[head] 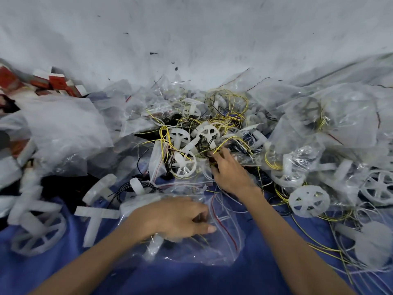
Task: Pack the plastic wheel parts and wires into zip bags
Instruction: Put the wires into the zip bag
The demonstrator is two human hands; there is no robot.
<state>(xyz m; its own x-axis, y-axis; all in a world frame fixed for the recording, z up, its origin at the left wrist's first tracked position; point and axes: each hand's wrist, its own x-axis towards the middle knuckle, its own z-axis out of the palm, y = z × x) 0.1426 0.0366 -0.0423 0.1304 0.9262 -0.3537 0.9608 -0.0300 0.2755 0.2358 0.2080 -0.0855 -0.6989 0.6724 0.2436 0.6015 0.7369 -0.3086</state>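
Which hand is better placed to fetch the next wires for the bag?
Right. The right hand reaches into the wires, touching them; the left hand is busy holding the bag.

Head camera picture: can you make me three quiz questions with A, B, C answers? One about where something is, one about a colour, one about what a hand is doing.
1. Where are the red-and-white boxes?
A. far right
B. far left
C. stuck on the wall

2. What colour is the cloth nearest the camera?
A. green
B. orange
C. blue

3. What is the left hand doing?
A. holding a clear zip bag
B. waving in the air
C. holding a box

Answers:
1 B, they lie at the left edge.
2 C, blue shows all around the bag.
3 A, its fingers and thumb pinch the bag.
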